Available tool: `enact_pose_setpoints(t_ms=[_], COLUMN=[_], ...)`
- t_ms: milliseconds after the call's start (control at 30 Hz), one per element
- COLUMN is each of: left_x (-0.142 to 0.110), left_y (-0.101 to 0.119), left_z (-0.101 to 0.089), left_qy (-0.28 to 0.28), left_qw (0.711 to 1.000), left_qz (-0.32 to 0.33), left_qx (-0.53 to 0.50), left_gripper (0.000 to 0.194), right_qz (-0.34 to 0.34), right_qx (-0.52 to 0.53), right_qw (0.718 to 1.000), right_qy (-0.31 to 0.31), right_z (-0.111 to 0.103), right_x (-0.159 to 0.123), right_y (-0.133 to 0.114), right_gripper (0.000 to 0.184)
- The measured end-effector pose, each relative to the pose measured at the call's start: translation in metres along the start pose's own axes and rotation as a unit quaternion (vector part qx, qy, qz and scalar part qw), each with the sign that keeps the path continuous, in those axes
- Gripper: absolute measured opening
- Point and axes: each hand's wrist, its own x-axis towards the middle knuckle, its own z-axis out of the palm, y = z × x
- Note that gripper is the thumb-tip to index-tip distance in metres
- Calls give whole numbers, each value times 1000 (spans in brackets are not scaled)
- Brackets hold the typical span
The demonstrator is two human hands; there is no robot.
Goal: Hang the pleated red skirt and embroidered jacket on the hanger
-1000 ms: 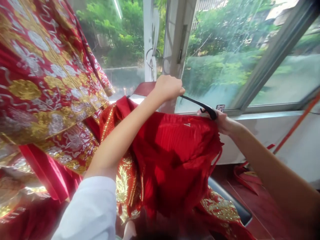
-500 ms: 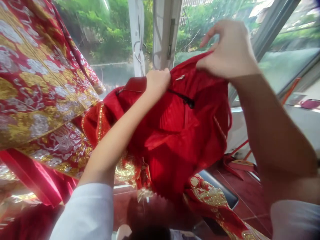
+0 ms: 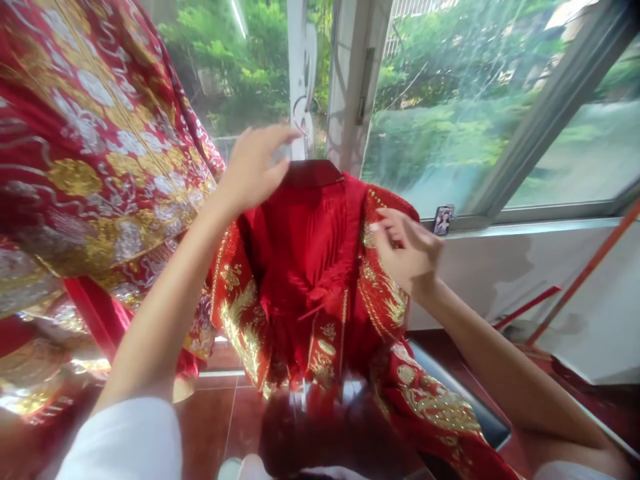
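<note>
A red jacket with gold embroidery (image 3: pixel 327 267) hangs on a dark wooden hanger (image 3: pixel 313 175), its front parted over a pleated red lining. My left hand (image 3: pixel 255 163) is beside the hanger's left arm, thumb and index finger apart, near the metal hook (image 3: pixel 301 117). At the jacket's right shoulder is my right hand (image 3: pixel 410 250), fingers loosely bent and spaced apart in front of the embroidered cloth. It shows no clear grip on the fabric; whether its fingertips touch the cloth is hard to tell.
A larger red, gold and silver embroidered robe (image 3: pixel 115 153) hangs at left. Windows (image 3: pixel 450 133) stand behind, with a phone (image 3: pixel 443 220) on the sill. An orange pole (image 3: pixel 583 277) leans at right. Below the jacket is a dark-topped surface (image 3: pixel 465 393) over red floor tiles (image 3: pixel 207 413).
Both hands have let go of the jacket's collar. The jacket now hangs over both sides of the hanger. My left hand moved left, my right hand down and left. The camera view shifted.
</note>
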Motion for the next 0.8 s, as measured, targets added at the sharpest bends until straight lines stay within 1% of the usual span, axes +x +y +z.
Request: enact_pose_setpoints(t_ms=[33,67,100,167,200,267,333,400,467,533,567,633,700,767,800], left_x=[-16,-32,-48,-76,-89,-112,-134,-152,-168,-181,-185,-191,-191,-184,-178], left_y=[-15,-30,-44,-63,-68,-65,-51,-35,-25,-23,-25,-35,-50,-66,-73], left_z=[-5,-7,-7,0,4,16,27,35,39,39,38,34,30,24,21], left_qy=[18,31,37,44,69,144,218,242,232,208,196,187,207,226,216], left_qw=[998,993,988,980,978,968,944,918,903,906,911,919,919,918,916], left_qz=[-57,-104,-140,-181,-185,-179,-176,-204,-249,-293,-309,-329,-333,-322,-321], left_qx=[21,37,50,63,70,104,172,240,264,224,189,114,38,-47,-102], left_gripper=[37,34,34,42,46,50,54,53,48,40,36,31,34,41,46], right_qz=[-4,-14,-31,-69,-83,-99,-99,-92,-79,-76,-78,-75,-42,10,38], right_qx=[15,18,9,-21,-31,-31,-18,-11,-5,6,16,30,33,47,67], right_qw=[998,996,994,992,992,993,993,994,995,995,995,996,999,998,996], right_qy=[54,90,107,102,87,64,57,62,65,66,66,42,7,-30,-48], right_z=[-5,-8,-9,-6,-2,4,7,7,3,-1,-2,-5,-7,-10,-12], right_x=[2,5,11,24,31,42,47,49,52,56,59,65,69,72,74], right_y=[10,20,30,47,54,65,70,68,61,50,43,30,22,21,23], right_gripper=[32,31,33,43,47,47,44,42,40,35,31,27,37,46,48])
